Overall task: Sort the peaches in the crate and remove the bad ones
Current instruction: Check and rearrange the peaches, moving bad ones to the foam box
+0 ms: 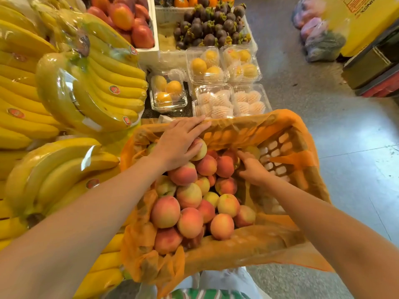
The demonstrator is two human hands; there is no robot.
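Note:
A white plastic crate (277, 157) lined with orange film holds several red-and-yellow peaches (190, 196), heaped toward its left side. My left hand (180, 140) lies palm down at the far left of the heap, fingers spread, with a pale peach (199, 148) under the palm and thumb. My right hand (251, 167) reaches into the far right of the pile, fingers curled down among the peaches next to a red one (224, 166). What the right fingers grip is hidden.
Wrapped banana bunches (86, 87) crowd the left side. Clear boxes of yellow fruit (205, 65) and netted fruit (216, 102) stand just beyond the crate. Mangosteens (211, 24) and red fruit sit further back. Grey floor, bags and cartons lie to the right.

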